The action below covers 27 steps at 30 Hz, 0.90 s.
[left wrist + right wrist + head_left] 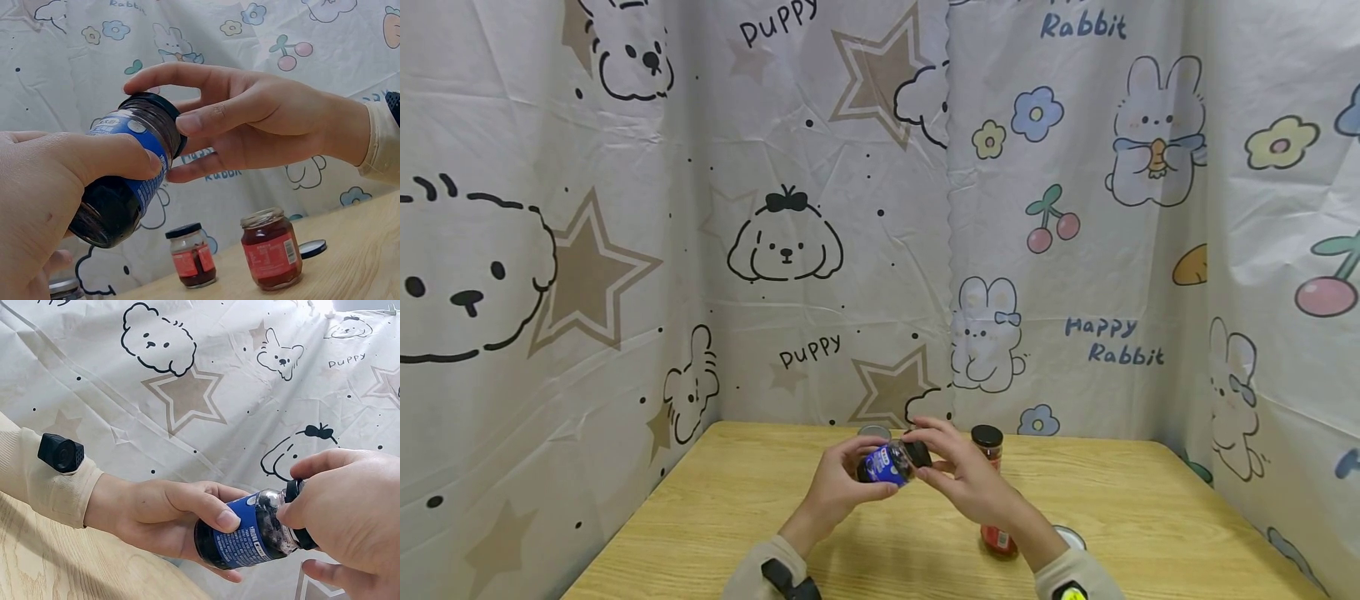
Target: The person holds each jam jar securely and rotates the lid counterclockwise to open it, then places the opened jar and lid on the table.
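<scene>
A glass jar with a blue label and dark contents is held tilted above the table, its black lid toward the right. My left hand grips the jar round its body, thumb across the label in the left wrist view. My right hand holds the lid at its rim between thumb and fingers. In the right wrist view the lid sits at the jar's mouth, partly hidden by the right hand.
On the wooden table stand a black-lidded jar with a red label and a lidless jar of red contents. A loose round lid lies beside the lidless jar. Behind my left hand shows a round silvery top. Printed curtains enclose the table.
</scene>
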Motion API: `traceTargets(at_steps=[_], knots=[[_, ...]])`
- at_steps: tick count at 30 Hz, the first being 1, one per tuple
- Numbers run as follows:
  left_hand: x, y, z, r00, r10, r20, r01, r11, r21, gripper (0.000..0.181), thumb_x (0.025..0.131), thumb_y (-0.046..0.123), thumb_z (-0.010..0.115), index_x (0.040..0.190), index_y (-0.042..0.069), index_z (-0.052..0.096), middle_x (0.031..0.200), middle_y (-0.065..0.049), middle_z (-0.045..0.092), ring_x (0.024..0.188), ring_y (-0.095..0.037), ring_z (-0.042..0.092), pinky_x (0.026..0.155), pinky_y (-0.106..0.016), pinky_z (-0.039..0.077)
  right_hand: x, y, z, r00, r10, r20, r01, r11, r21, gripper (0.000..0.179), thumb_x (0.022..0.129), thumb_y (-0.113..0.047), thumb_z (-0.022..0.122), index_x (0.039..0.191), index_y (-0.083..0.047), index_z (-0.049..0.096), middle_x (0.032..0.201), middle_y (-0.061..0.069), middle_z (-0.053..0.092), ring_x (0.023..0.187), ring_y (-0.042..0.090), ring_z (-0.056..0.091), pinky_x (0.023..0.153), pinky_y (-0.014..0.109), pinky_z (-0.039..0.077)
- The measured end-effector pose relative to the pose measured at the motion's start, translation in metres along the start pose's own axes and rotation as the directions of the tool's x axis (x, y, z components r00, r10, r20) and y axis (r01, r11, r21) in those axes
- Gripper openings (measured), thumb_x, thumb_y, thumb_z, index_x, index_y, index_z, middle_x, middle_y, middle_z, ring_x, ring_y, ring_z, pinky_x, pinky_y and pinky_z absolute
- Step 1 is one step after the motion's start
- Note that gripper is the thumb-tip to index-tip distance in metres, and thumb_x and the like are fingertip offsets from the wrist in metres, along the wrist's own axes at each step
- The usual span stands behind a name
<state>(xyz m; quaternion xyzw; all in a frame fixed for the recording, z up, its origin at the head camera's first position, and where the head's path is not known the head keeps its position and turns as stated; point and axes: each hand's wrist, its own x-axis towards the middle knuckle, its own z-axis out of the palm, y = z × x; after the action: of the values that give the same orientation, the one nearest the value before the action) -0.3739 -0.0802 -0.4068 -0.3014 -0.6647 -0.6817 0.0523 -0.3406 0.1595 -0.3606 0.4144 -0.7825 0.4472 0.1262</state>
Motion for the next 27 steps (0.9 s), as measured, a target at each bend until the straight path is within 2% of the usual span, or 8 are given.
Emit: traceTargets(at_steps=[6,11,16,21,24,27], knots=[[0.0003,0.0004,0.0002,1.000,-0.001,-0.001,0.001,1.000,0.013,0.058,0.078,-0.002,0.087,0.132,0.001,0.066,0.121,-0.016,0.069,0.108,-0.027,0.065,0.088,-0.035,0.057,-0.0004,-0.0003,-0.0009,1.000,0.020,0.017,-0.020,1.000,-0.004,0.038,0.102,0.000,0.063,0.137,-0.013,0.060,0.154,0.015,0.046,0.142,0.041,0.041,0.097,0.042,0.053],[0.0000,0.0007,0.0002,1.000,0.003,0.004,-0.003,1.000,0.008,0.058,0.079,-0.002,0.087,0.132,0.000,0.065,0.120,-0.017,0.069,0.107,-0.027,0.065,0.088,-0.035,0.056,-0.0003,0.0001,-0.0014,1.000,0.018,0.019,-0.018,0.999,-0.028,0.039,0.101,0.001,0.063,0.137,-0.015,0.060,0.156,0.013,0.045,0.141,0.040,0.042,0.096,0.041,0.054],[0.0001,0.0006,0.0005,1.000,0.005,0.004,-0.005,1.000,0.003,0.059,0.078,-0.003,0.086,0.132,-0.001,0.065,0.120,-0.017,0.069,0.107,-0.027,0.065,0.088,-0.034,0.056,-0.0001,-0.0013,-0.0021,0.999,0.038,0.033,-0.036,0.997,-0.063,0.043,0.099,0.003,0.065,0.135,-0.020,0.060,0.158,0.008,0.044,0.135,0.037,0.050,0.088,0.038,0.056],[0.0003,0.0002,0.0010,1.000,0.007,0.005,-0.007,1.000,0.014,0.059,0.078,-0.003,0.087,0.132,0.000,0.065,0.121,-0.017,0.068,0.107,-0.027,0.065,0.088,-0.035,0.056,-0.0003,-0.0036,-0.0018,0.997,0.063,0.041,-0.060,0.996,-0.060,0.046,0.096,0.007,0.065,0.132,-0.021,0.060,0.159,0.003,0.044,0.134,0.034,0.051,0.086,0.042,0.057],[0.0002,-0.0005,0.0008,1.000,0.008,0.007,-0.008,1.000,0.014,0.058,0.078,-0.003,0.087,0.132,0.000,0.065,0.121,-0.017,0.068,0.108,-0.028,0.065,0.088,-0.035,0.056,-0.0007,-0.0040,-0.0011,0.996,0.075,0.039,-0.073,0.996,-0.057,0.045,0.095,0.004,0.067,0.130,-0.022,0.061,0.159,0.002,0.043,0.138,0.034,0.048,0.088,0.044,0.056],[0.0000,-0.0013,0.0004,1.000,0.009,0.009,-0.009,1.000,0.012,0.058,0.078,-0.003,0.087,0.132,-0.001,0.065,0.121,-0.017,0.068,0.109,-0.028,0.065,0.089,-0.034,0.056,-0.0010,-0.0040,0.0000,0.997,0.077,0.030,-0.075,0.996,-0.057,0.034,0.098,-0.006,0.069,0.127,-0.023,0.061,0.159,0.002,0.044,0.140,0.035,0.045,0.090,0.042,0.055]])
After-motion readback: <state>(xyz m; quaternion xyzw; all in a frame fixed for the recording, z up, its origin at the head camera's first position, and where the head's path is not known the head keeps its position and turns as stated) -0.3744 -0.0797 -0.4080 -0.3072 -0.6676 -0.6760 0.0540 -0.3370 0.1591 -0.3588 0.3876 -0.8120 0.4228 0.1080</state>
